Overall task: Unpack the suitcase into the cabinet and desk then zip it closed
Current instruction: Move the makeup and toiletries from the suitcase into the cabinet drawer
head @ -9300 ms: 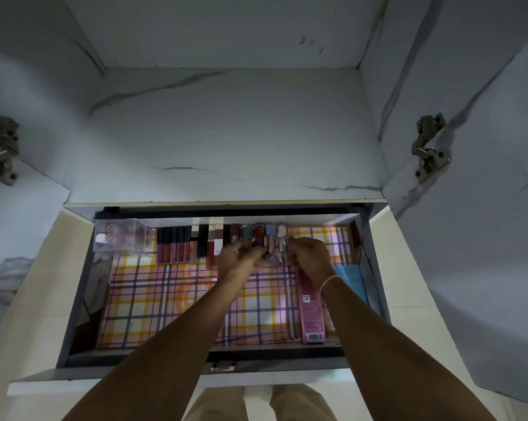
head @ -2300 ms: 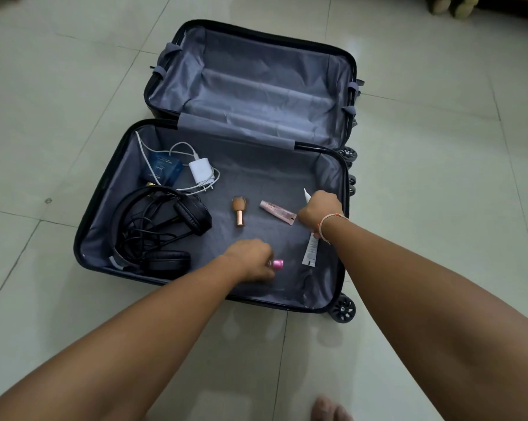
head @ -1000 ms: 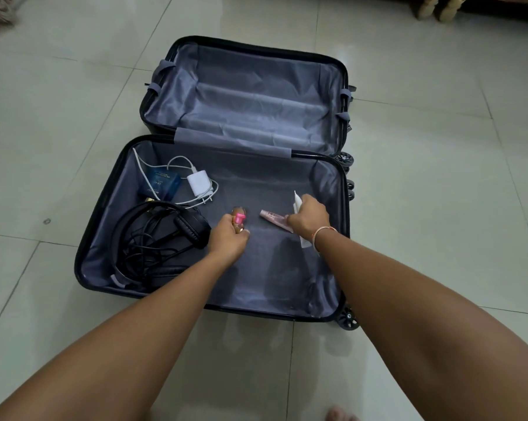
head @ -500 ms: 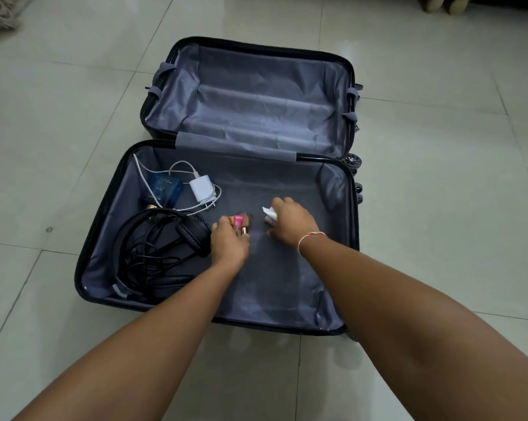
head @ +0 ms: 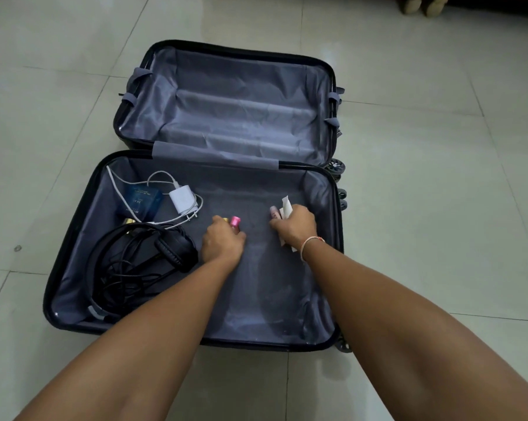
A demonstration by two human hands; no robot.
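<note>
A black suitcase (head: 71, 235) with grey lining lies open flat on the floor. My left hand (head: 223, 243) is over the middle of the near half, closed around a small pink-capped bottle (head: 235, 222) and a gold-topped item beside it. My right hand (head: 294, 227) grips a white tube (head: 286, 205) and a pink tube (head: 274, 212) together. Left in the near half are black headphones (head: 165, 247) with a tangled cable, a blue box (head: 143, 201) and a white charger (head: 182, 199) with its cord. The far half is bare.
Pale tiled floor (head: 439, 208) surrounds the suitcase on all sides. Suitcase wheels (head: 337, 168) stick out on the right side. Furniture feet (head: 420, 6) show at the top right edge.
From the drawer I moved to the suitcase. My left hand collected the pink-capped bottle and the gold-topped item; my right hand gathered the white tube and pink tube. Both hands have since lifted slightly.
</note>
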